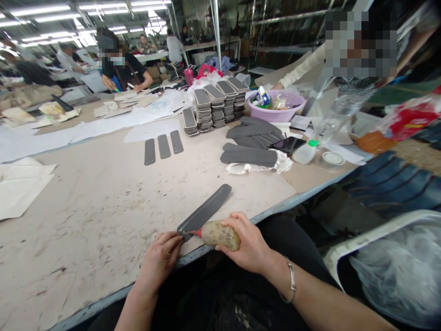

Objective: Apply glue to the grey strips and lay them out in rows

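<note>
Head view: grey strip [210, 207] lies on the table [99, 197], near end by the edge, far end pointing 1-2 o'clock. Left hand [161, 255]: fingertips bunched, pinching the strip's near end. Right hand [246, 243]: fingers wrapped round a squeeze bottle [220, 233] held sideways, red nozzle [197, 232] aimed 9 o'clock at that end; can't tell if the tip touches. Risks: squeeze too hard and contents likely run past the strip's border onto the left fingertips. Only one end is pinned, so nozzle drag could swing the far end. Tug toward 6 o'clock might pull it off the table. Dirty fingers could mark the loose strips [250, 156] at 1 o'clock.
</note>
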A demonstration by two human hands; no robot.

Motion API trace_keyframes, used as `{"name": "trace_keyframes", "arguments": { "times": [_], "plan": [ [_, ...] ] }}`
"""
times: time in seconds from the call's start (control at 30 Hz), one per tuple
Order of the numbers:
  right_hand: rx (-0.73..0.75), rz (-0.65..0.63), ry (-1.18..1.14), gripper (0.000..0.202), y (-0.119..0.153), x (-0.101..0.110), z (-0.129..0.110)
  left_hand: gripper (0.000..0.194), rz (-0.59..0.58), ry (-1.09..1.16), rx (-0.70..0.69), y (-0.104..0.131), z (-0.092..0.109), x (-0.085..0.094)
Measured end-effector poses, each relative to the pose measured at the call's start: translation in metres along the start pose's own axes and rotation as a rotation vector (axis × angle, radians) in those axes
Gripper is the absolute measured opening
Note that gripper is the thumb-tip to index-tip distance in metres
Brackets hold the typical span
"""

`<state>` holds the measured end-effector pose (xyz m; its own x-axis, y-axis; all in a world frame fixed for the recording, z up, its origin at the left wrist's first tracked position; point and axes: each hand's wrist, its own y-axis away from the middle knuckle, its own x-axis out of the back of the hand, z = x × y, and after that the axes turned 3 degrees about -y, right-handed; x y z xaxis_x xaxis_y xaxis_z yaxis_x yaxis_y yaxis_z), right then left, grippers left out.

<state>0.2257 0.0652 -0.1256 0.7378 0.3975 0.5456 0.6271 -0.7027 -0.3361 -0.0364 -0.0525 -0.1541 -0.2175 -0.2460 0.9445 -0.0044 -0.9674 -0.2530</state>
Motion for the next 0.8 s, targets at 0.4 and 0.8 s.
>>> {"name": "trace_keyframes", "arguments": {
  "times": [0.4, 0.8],
  "plan": [
    [-0.18, 0.415, 0.329, 0.043, -0.004, 0.057, 0.042, 0.025, 0.022, 0.002, -0.02, -0.007, 0.002, 0.005],
    [-0.048, 0.141, 0.106, 0.05, -0.006, 0.015, 0.014, 0.027, -0.019, -0.015, -0.014, -0.009, 0.004, 0.003]
  ]
}}
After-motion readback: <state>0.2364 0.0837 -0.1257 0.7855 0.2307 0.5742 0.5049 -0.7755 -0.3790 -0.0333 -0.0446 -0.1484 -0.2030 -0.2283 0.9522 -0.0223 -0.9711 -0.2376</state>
